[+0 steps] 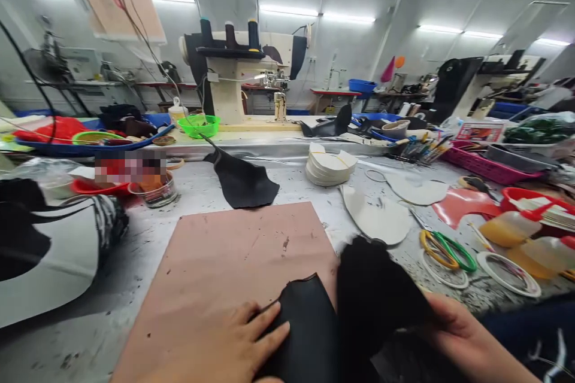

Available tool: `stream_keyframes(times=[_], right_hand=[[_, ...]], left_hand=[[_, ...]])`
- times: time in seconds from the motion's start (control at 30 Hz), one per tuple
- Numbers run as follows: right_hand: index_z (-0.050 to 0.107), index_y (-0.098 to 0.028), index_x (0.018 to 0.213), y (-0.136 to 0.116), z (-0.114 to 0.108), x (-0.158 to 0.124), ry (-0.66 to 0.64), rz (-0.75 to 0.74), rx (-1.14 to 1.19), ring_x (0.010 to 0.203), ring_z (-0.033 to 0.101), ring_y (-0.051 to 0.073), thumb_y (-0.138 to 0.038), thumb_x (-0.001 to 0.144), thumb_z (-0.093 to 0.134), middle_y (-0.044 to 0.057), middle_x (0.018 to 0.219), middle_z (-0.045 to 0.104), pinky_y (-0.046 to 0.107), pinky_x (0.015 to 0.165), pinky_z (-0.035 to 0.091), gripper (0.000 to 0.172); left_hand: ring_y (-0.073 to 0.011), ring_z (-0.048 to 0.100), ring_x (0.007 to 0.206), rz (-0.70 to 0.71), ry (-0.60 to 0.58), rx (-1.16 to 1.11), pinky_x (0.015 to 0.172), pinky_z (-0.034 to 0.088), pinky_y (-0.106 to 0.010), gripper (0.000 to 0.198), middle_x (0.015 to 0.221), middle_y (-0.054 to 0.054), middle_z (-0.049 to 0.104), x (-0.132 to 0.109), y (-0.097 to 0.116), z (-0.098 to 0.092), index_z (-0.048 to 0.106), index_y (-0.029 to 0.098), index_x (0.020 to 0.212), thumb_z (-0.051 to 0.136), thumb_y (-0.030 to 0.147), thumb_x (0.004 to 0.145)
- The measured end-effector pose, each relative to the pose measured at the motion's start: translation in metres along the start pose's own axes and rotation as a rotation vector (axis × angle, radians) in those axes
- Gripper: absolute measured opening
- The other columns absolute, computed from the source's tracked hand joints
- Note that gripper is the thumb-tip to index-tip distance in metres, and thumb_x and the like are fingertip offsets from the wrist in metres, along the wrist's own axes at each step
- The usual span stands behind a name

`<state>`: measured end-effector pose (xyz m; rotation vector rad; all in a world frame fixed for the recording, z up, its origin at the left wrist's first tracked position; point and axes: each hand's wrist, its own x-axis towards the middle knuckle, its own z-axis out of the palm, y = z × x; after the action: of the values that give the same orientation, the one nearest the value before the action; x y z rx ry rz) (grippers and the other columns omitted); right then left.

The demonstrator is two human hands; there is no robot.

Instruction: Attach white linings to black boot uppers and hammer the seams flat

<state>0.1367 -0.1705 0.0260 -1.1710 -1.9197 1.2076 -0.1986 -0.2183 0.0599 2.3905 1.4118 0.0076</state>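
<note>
My left hand (245, 338) lies with spread fingers on the edge of a smooth black leather piece (309, 329), pressing it on the pinkish-brown board (233, 251). In my right hand (462, 329) is a dark, matte black piece (377, 293), gripped at its right edge and raised off the board. It is blurred, and I cannot tell whether it joins the leather under my left hand. Beyond the board lies another black leather piece (245, 179). A pair of scissors with yellow and green handles (444, 251) rests to the right.
A sewing machine (245, 72) with thread spools stands behind the bench. Stacked white pieces (330, 166) and a loose white piece (377, 212) lie past the board. Layered black-and-white pieces (54, 275) fill the left. Squeeze bottles (512, 227) and a magenta basket (489, 161) are at right.
</note>
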Motion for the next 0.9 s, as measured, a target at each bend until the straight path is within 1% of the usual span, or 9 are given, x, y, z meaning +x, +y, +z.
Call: stream_keyframes(times=[0.1, 0.2, 0.27, 0.37, 0.5, 0.6, 0.7, 0.8, 0.9], right_hand=[[0.072, -0.025, 0.088, 0.004, -0.025, -0.023, -0.265, 0.129, -0.051, 0.094, 0.063, 0.026, -0.036, 0.079, 0.058, 0.009, 0.097, 0.069, 0.036, 0.081, 0.050, 0.019], [0.070, -0.025, 0.099, 0.003, -0.032, -0.031, -0.543, 0.169, -0.159, 0.088, 0.065, 0.023, -0.017, 0.068, 0.055, 0.005, 0.095, 0.070, 0.030, 0.076, 0.051, 0.035], [0.070, -0.025, 0.099, 0.001, -0.035, -0.023, -0.590, 0.189, -0.369, 0.077, 0.067, 0.022, -0.010, 0.062, 0.052, 0.003, 0.084, 0.071, 0.028, 0.069, 0.051, 0.044], [0.070, -0.021, 0.090, 0.003, -0.042, 0.008, -0.366, 0.231, -0.854, 0.073, 0.065, 0.022, -0.005, 0.068, 0.045, 0.004, 0.077, 0.069, 0.031, 0.068, 0.050, 0.036], [0.058, -0.011, 0.116, 0.027, -0.037, 0.050, -0.038, 0.102, -1.120, 0.104, 0.056, 0.025, -0.004, 0.074, 0.042, 0.015, 0.113, 0.061, 0.037, 0.089, 0.043, 0.046], [0.044, -0.006, 0.130, 0.049, -0.020, 0.064, 0.014, 0.133, -1.130, 0.103, 0.056, 0.027, 0.000, 0.067, 0.046, 0.017, 0.112, 0.061, 0.037, 0.089, 0.043, 0.064], [0.046, -0.009, 0.130, 0.052, -0.009, 0.067, 0.078, 0.194, -1.108, 0.101, 0.057, 0.026, -0.002, 0.069, 0.045, 0.015, 0.111, 0.061, 0.036, 0.086, 0.044, 0.061], [0.051, -0.015, 0.124, 0.025, -0.007, 0.068, 0.131, 0.172, -0.937, 0.103, 0.057, 0.023, -0.008, 0.072, 0.046, 0.010, 0.118, 0.060, 0.031, 0.086, 0.043, 0.053], [0.062, -0.023, 0.106, -0.015, -0.002, 0.075, -0.025, 0.079, -0.696, 0.090, 0.061, 0.019, -0.012, 0.072, 0.050, 0.002, 0.102, 0.067, 0.024, 0.075, 0.044, 0.038]], left_hand=[[-0.0346, 0.051, 0.114, 0.090, -0.164, 0.053, 0.091, 0.043, -0.046, 0.045, 0.128, -0.009, 0.053, 0.013, 0.014, 0.007, 0.052, 0.028, 0.125, 0.054, 0.043, 0.083], [-0.0323, 0.054, 0.106, 0.093, -0.119, 0.120, 0.089, 0.044, -0.047, 0.043, 0.119, -0.012, 0.060, 0.035, 0.017, 0.018, 0.048, 0.021, 0.128, 0.050, 0.024, 0.085], [-0.0303, 0.057, 0.097, 0.094, -0.095, 0.145, 0.084, 0.046, -0.047, 0.039, 0.109, -0.013, 0.062, 0.052, 0.018, 0.025, 0.051, 0.017, 0.124, 0.045, 0.017, 0.086], [-0.0279, 0.058, 0.088, 0.092, -0.080, 0.161, 0.076, 0.048, -0.043, 0.026, 0.097, -0.011, 0.062, 0.075, 0.022, 0.029, 0.062, 0.015, 0.097, 0.042, 0.008, 0.084], [-0.0252, 0.057, 0.091, -0.022, -0.081, 0.002, 0.077, 0.047, -0.037, 0.018, 0.100, -0.010, 0.059, 0.094, 0.026, 0.027, 0.059, 0.015, 0.092, 0.049, 0.006, 0.080], [-0.0226, 0.055, 0.097, -0.136, -0.049, -0.197, 0.083, 0.044, -0.035, 0.024, 0.104, -0.007, 0.058, 0.100, 0.020, 0.029, 0.055, 0.017, 0.098, 0.058, 0.009, 0.075], [-0.0204, 0.055, 0.093, -0.148, 0.011, -0.302, 0.081, 0.044, -0.034, 0.019, 0.098, -0.004, 0.060, 0.103, 0.011, 0.039, 0.056, 0.019, 0.093, 0.057, 0.010, 0.076], [-0.0191, 0.056, 0.083, -0.060, 0.118, -0.298, 0.074, 0.045, -0.032, 0.014, 0.086, -0.003, 0.061, 0.105, 0.004, 0.051, 0.058, 0.019, 0.083, 0.051, 0.008, 0.079], [-0.0183, 0.056, 0.073, 0.093, 0.247, -0.237, 0.064, 0.043, -0.029, 0.019, 0.075, -0.003, 0.060, 0.107, 0.001, 0.056, 0.057, 0.018, 0.074, 0.043, 0.009, 0.082]])
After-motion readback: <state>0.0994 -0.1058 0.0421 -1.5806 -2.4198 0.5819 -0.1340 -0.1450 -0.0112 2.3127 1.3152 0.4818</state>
